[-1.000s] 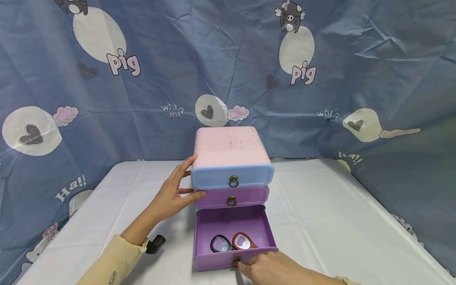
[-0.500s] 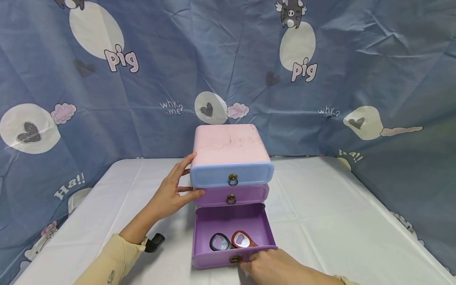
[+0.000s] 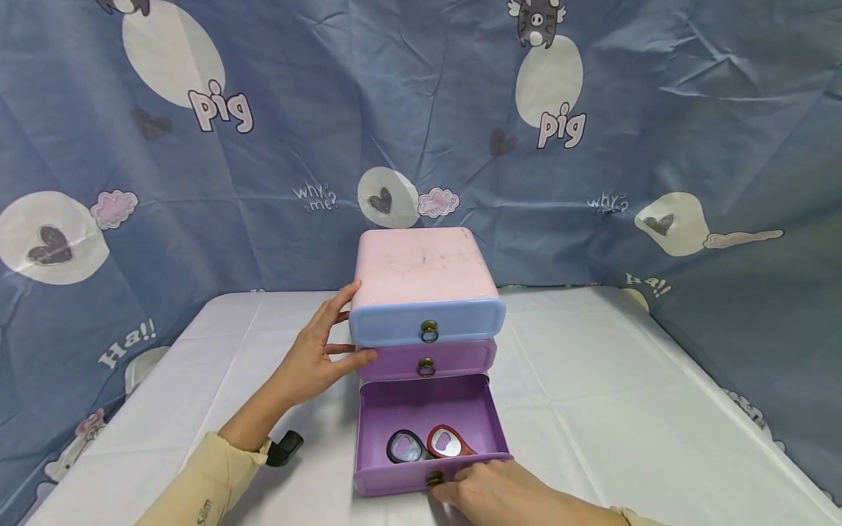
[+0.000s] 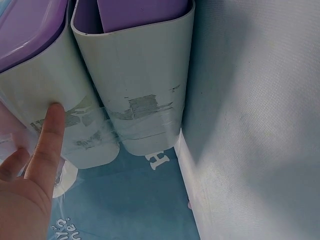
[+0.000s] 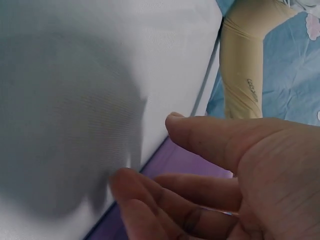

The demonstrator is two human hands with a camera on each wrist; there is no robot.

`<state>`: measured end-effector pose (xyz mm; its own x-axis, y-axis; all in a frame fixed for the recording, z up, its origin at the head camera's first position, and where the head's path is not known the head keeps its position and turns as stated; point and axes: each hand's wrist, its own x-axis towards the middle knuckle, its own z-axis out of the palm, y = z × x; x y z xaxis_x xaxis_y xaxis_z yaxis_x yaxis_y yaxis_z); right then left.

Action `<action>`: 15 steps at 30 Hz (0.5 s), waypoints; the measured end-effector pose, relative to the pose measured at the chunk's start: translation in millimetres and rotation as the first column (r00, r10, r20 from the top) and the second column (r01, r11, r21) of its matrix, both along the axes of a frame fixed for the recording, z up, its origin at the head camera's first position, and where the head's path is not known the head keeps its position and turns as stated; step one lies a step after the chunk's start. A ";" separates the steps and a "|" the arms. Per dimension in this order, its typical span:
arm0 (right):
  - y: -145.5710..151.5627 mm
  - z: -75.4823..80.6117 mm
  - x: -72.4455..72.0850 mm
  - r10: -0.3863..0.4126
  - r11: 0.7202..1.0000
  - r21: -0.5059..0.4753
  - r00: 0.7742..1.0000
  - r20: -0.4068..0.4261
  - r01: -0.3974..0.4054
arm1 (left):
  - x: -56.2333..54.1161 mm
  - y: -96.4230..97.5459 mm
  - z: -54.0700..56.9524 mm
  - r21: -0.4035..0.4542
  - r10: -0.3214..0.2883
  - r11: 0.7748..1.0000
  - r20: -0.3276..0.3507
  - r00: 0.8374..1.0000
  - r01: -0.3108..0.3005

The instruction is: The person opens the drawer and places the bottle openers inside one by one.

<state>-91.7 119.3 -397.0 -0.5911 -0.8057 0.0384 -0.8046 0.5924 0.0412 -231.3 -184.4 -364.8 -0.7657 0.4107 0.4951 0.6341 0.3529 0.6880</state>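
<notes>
A stacked drawer unit stands on the table, with a pink top (image 3: 424, 267), a blue upper drawer (image 3: 395, 325) and a purple middle drawer (image 3: 395, 364), both pushed in. The purple bottom drawer (image 3: 388, 478) is pulled out. Inside it lie a black-rimmed bottle opener (image 3: 404, 446) and a red one (image 3: 447, 442). My left hand (image 3: 312, 365) rests its spread fingers on the unit's left side (image 4: 80, 85). At the bottom drawer's front is my right hand (image 3: 503, 493), its thumb near the ring pull (image 3: 434, 478). Its thumb and loosely bent fingers stand apart in the right wrist view.
A white cloth (image 3: 592, 394) covers the table. Behind and along the sides hangs a blue printed curtain (image 3: 296, 146). A black device (image 3: 285, 448) is strapped at the left wrist, beside the beige sleeve (image 3: 204, 475).
The right thumb has shifted slightly left below the ring pull. The bottom drawer stays out and the left hand keeps its place; the head view tilts a little.
</notes>
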 end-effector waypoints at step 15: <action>-10.1 -16.0 -3.7 -0.051 0.979 -0.196 0.885 -0.462 -0.046 | -0.3 0.7 0.5 0.000 0.004 1.000 -0.004 1.000 -0.004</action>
